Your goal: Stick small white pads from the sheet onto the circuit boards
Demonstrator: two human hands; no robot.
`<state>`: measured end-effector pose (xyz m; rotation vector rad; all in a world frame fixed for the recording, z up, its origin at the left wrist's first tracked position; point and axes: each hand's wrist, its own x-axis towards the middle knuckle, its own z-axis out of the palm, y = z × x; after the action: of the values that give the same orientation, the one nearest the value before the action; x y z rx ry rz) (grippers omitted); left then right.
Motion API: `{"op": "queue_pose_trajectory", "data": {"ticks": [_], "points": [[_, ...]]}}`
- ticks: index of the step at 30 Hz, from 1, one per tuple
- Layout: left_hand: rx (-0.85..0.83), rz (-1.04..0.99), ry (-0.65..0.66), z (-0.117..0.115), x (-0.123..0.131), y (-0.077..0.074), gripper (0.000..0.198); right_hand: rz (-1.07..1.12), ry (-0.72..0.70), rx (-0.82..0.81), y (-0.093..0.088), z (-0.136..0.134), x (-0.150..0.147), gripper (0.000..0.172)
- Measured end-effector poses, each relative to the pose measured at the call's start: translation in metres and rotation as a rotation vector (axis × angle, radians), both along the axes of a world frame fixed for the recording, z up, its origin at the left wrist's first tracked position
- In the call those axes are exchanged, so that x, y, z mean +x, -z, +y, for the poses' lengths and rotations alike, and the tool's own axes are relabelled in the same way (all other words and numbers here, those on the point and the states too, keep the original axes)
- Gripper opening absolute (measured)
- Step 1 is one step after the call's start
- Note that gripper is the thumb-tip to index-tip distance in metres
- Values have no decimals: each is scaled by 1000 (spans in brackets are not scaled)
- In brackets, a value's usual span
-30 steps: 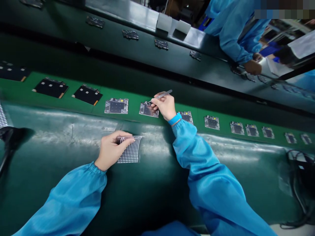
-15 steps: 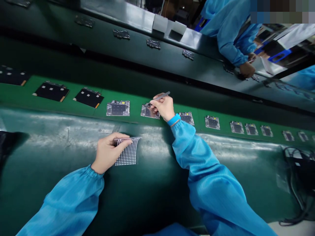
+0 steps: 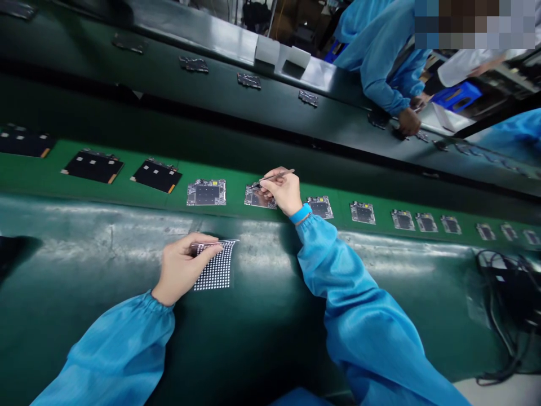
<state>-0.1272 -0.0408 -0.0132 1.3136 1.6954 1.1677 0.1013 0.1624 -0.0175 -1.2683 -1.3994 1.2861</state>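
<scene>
My left hand (image 3: 181, 269) pinches the top edge of a sheet of small round white stickers (image 3: 214, 272), which hangs over the green bench. A pair of slim metal tweezers (image 3: 282, 175) is held in my right hand (image 3: 287, 193), its back end pointing up to the right. The tips meet the upper part of a circuit board (image 3: 253, 197) with a shiny plate, lying on the green belt; my fingers hide the exact contact. Left of it lies another board (image 3: 206, 193) with a yellow patch; a similar board (image 3: 323, 208) is partly behind my right wrist.
Black panels with white squares (image 3: 156, 176) lie farther left on the belt (image 3: 236, 180). Several boards (image 3: 362, 213) run off to the right. Black cables (image 3: 494, 299) lie at the right of the bench. Across, a co-worker's hand (image 3: 409, 121) is over a second line.
The camera view has shifted slightly. My right hand stays at the same board, and the tweezers now lean flatter. My left hand still holds the sticker sheet.
</scene>
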Motion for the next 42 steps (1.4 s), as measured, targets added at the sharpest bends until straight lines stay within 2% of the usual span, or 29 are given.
{"op": "queue_pose_trajectory", "data": {"ticks": [4,8,13,18,23,27,33,37,42], "points": [[-42,92,-3,-5,2,-7,16,82,7,-60,-22,-26,-6,37],[-145,157,-69,-5,2,-11,14,305,-174,-148,-29,-48,-24,47],[-84,192,-62,-4,1,-11,23,471,-326,-212,-37,-69,-37,50],[-43,231,-41,-4,-5,-3,24,418,-437,-241,-49,-89,-39,48],[-29,199,-18,-4,-6,2,23,266,-471,-146,-55,-100,-41,41],[-55,167,-14,-5,-6,5,25,174,-497,-78,-54,-105,-43,36],[-43,139,3,-4,-8,13,29,164,-467,-113,-52,-108,-45,33],[1,105,11,-2,-3,6,22,169,-425,-129,-58,-111,-47,29],[65,-13,26,2,3,-3,11,124,-373,-62,-60,-111,-50,19]]}}
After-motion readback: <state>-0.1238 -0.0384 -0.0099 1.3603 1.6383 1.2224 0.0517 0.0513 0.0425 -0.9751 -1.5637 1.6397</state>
